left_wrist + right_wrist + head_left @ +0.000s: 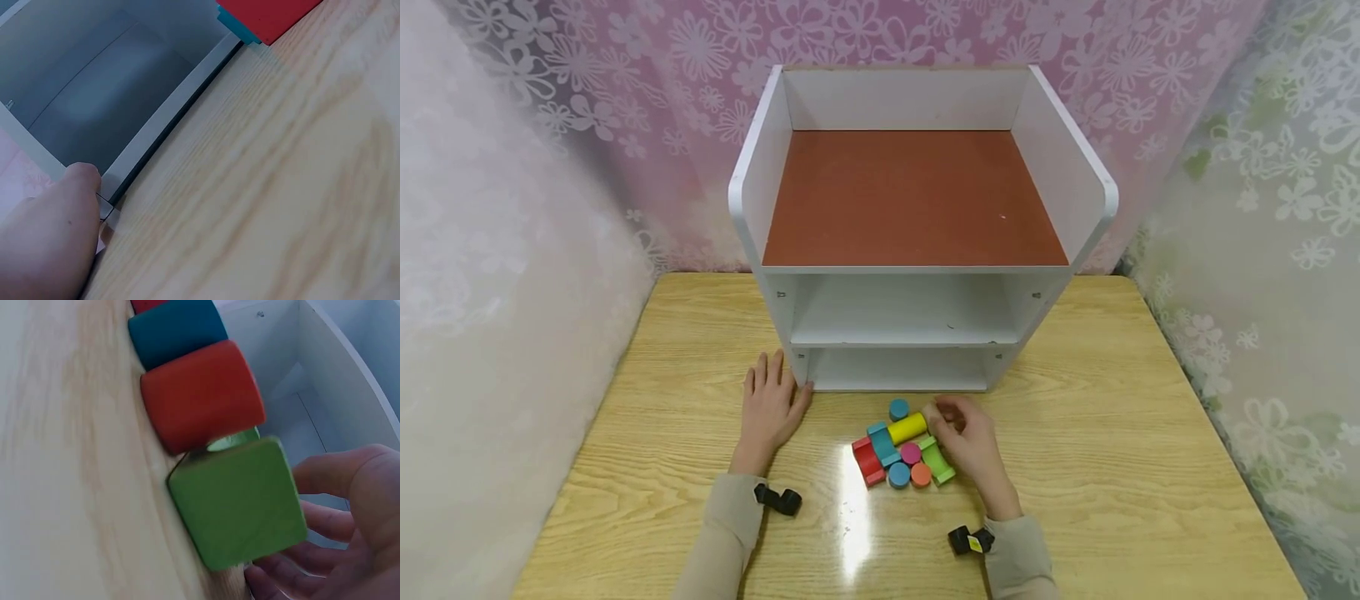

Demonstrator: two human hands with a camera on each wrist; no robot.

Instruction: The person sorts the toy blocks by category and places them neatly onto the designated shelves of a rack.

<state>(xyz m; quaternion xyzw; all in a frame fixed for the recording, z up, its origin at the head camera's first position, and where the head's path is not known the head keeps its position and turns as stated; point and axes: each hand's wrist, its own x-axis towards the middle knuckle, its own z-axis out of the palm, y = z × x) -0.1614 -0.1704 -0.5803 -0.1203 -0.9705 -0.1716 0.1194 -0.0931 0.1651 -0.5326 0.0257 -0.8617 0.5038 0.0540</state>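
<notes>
My left hand (767, 412) lies flat on the table with its fingers spread, its thumb at the lower front corner of the white shelf unit (902, 390). My right hand (967, 435) pinches the right end of a yellow cylinder block (907, 428) between thumb and fingers. In the right wrist view a green arch block (240, 503) hides the fingertips. Next to the yellow block are a teal arch block (882, 444), a red arch block (868, 462) and a pink round block (911, 452). Nearer me stand an orange cylinder block (921, 475) and a blue one (898, 476).
Another blue cylinder block (898, 409) sits close to the shelf's front. The shelf unit has a reddish-brown top board (917, 196) and white compartments below. Flowered curtains (700, 100) hang behind and beside the wooden table (1120, 467).
</notes>
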